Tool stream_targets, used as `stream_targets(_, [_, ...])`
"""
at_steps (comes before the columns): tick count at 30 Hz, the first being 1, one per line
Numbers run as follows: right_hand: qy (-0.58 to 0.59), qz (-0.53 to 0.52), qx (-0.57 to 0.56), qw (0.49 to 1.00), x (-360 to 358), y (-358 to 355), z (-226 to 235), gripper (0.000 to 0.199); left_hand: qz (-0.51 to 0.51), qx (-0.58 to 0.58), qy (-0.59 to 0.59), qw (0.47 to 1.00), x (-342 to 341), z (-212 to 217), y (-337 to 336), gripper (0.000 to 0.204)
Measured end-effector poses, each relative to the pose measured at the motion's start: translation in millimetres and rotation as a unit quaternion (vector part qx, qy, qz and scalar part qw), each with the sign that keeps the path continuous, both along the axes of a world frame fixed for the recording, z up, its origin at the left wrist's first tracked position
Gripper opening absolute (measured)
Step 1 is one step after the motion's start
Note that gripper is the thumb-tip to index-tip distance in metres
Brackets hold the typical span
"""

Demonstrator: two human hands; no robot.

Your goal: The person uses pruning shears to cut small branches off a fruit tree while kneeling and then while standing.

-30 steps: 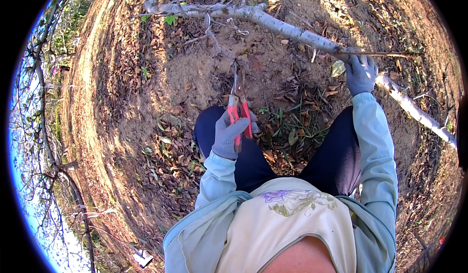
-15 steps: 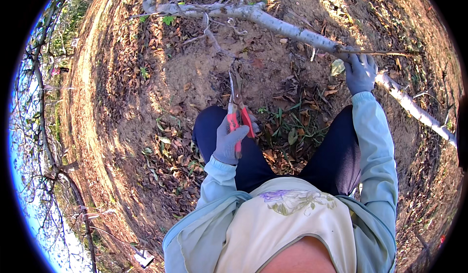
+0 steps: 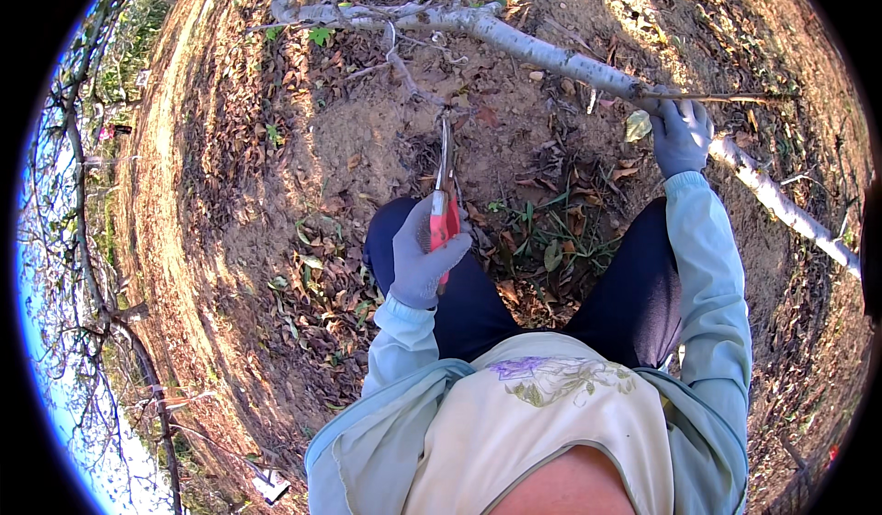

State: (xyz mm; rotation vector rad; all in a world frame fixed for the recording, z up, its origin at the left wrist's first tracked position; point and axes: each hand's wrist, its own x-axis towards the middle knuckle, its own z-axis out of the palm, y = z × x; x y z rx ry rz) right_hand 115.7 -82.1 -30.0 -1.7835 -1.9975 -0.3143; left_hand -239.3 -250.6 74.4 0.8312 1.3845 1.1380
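Observation:
My left hand (image 3: 421, 260), in a grey glove, is closed around red-handled pruning shears (image 3: 443, 216). Their handles are squeezed together and the blades point away from me. The blade tips meet the lower end of a thin side twig (image 3: 402, 72); whether they grip it is too small to tell. This twig hangs from a long pale branch (image 3: 537, 53) that crosses in front of me. My right hand (image 3: 682, 136), also gloved, is wrapped over the branch at the right, beside a thin brown stick (image 3: 735, 99); its fingertips are partly hidden.
Dry leaves (image 3: 322, 281) and bare soil (image 3: 358, 143) cover the ground. Between my knees grow green grass blades (image 3: 574, 230). At the far left stand thin tree branches (image 3: 83, 239) against the sky. A pale leaf (image 3: 638, 126) lies beside my right hand.
The shears' handles have come together and the blades have closed. Their tips have moved slightly away from me, to the twig's end. My right hand has stayed almost still on the branch.

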Motion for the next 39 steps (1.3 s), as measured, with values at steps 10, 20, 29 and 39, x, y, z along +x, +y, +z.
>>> stream_targets(10, [-0.004, -0.003, 0.0, 1.0, 0, 0, 0, 0.032, 0.011, -0.008, 0.035, 0.999, -1, -12, 1, 0.042])
stream_targets(20, [-0.006, -0.01, -0.022, 1.0, -1, 0, 3, 0.034, 0.149, -0.027, 0.046, 0.987, -2, -45, 13, 0.048])
stream_targets(29, [-0.013, 0.006, 0.037, 0.999, -2, 2, -2, 0.032, 0.128, 0.018, 0.449, 0.884, -3, -56, 22, 0.07])
stream_targets(39, [-0.012, -0.008, -0.011, 1.0, -1, 2, 1, 0.027, 0.072, -0.034, 0.652, 0.754, -25, -13, 28, 0.065])
